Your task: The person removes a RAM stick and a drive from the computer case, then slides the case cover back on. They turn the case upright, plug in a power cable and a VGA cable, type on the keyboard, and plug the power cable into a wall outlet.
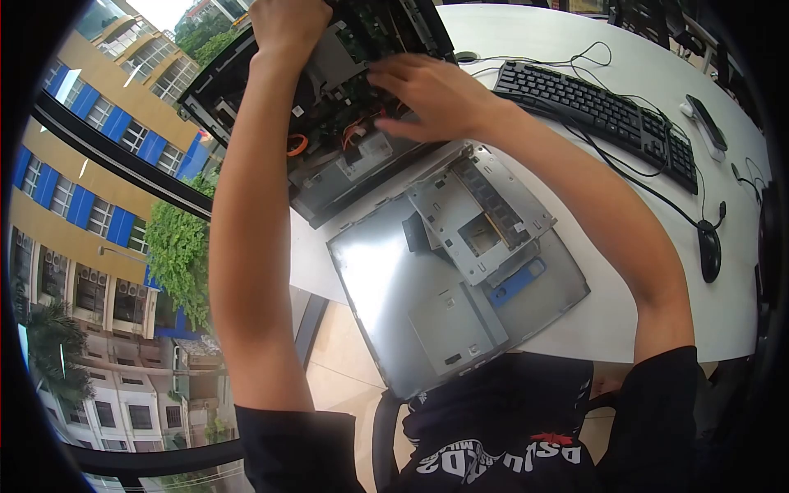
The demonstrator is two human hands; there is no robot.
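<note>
An opened desktop computer case (345, 177) stands at the table's far-left edge, its circuit boards, cables and an orange loop showing. My left hand (289, 25) is at the far side of the case. Its fingers are cut off by the top of the view, so their grip does not show. Over the inside of the case is my right hand (431, 97), fingers stretched out and thumb apart, near a grey metal part (335, 62) and thin red wires (352, 134). No held object shows in it.
A metal side panel (370, 283) lies before me, overhanging the table's near edge, with a metal drive bracket (448, 201) and a blue lever (518, 282) on it. Rightward are a black keyboard (592, 111), a mouse (709, 251), a phone-like device (705, 123) and loose cables. A window is at left.
</note>
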